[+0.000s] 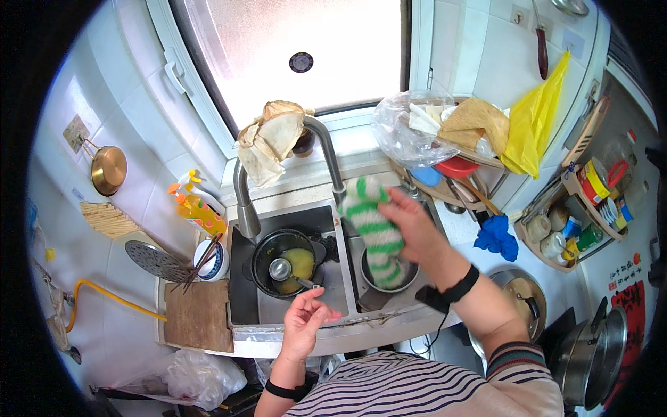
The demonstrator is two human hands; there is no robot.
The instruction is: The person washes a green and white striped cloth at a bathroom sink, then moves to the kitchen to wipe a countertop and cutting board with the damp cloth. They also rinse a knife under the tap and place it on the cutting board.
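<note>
My right hand (pixel 414 224) grips the top of a fuzzy green-and-white striped cloth (pixel 372 229). The cloth hangs over the right sink basin, its lower end in front of a round metal pan (pixel 414 276) and covering part of it. In the left basin stands a black pot (pixel 260 260) with yellowish liquid (pixel 299 258) inside. A metal ladle (pixel 281 269) rests in this pot, its handle pointing towards me. Just beyond the handle's end, my left hand (pixel 307 318) hovers at the sink's front edge, fingers apart and holding nothing.
The faucet (pixel 328 151) arches over the sink, draped with a beige cloth (pixel 273 140). Left of the sink are a wooden board (pixel 198 315), a blue-and-white container (pixel 212 260) and an orange spray bottle (pixel 203 213). A blue cloth (pixel 496 238) and a lidded pot (pixel 513 297) lie to the right.
</note>
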